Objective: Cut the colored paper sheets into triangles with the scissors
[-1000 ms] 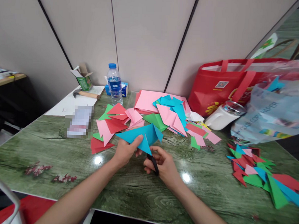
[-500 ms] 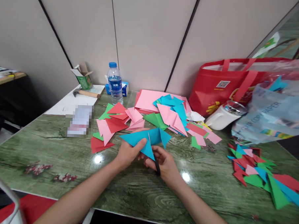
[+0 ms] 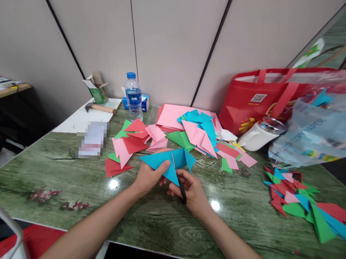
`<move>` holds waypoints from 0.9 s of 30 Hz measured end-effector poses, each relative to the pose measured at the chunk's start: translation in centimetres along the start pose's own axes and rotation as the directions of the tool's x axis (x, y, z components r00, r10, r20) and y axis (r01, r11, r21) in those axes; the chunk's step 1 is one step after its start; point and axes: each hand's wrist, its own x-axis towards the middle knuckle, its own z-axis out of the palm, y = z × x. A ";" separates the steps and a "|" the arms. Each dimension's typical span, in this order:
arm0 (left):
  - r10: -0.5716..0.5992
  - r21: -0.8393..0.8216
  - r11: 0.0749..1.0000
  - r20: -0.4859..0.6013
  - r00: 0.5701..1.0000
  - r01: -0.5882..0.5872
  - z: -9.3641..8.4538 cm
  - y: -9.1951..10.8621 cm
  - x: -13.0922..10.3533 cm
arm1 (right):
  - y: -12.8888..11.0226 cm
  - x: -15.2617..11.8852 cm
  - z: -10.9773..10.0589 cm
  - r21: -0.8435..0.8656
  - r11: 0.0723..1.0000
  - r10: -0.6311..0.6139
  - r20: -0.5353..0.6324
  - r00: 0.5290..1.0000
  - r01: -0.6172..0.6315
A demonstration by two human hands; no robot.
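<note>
My left hand (image 3: pixel 149 175) pinches a folded sheet of blue paper (image 3: pixel 157 159), its thumb lying on top. In my right hand (image 3: pixel 191 189) is a pair of scissors (image 3: pixel 182 191) with black handles, the fingers closed round them. One blade shows as a thin light line against the blue paper; the rest of the blades is hidden behind a pointed flap. Both hands are above the table, just in front of a heap of folded and cut pieces in red (image 3: pixel 135 145), pink (image 3: pixel 199 138), green (image 3: pixel 180 138) and blue.
On the right lies a pile of coloured scraps (image 3: pixel 296 199). Behind it are a white mug (image 3: pixel 254 137), a red bag (image 3: pixel 243 98) and a plastic bag (image 3: pixel 301 131). A water bottle (image 3: pixel 133 99), tissue box (image 3: pixel 144 102), hammer (image 3: pixel 101 108) and small green box (image 3: pixel 97 92) stand or lie at back left.
The scissors' handle has shifted very slightly in my right hand, and the blue paper's right end has moved a little. Otherwise both hands keep their places.
</note>
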 end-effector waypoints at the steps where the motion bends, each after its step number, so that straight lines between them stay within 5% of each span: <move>1: -0.001 -0.002 1.000 0.000 1.000 0.001 0.0 0.0 0.0 | 0.0 0.0 0.0 0.002 1.000 0.003 0.001 1.000 -0.003; 27: -0.010 -0.014 1.000 0.075 0.997 0.011 -0.1 0.0 0.0 | 0.5 0.2 -0.1 0.019 1.000 0.000 -0.023 1.000 0.001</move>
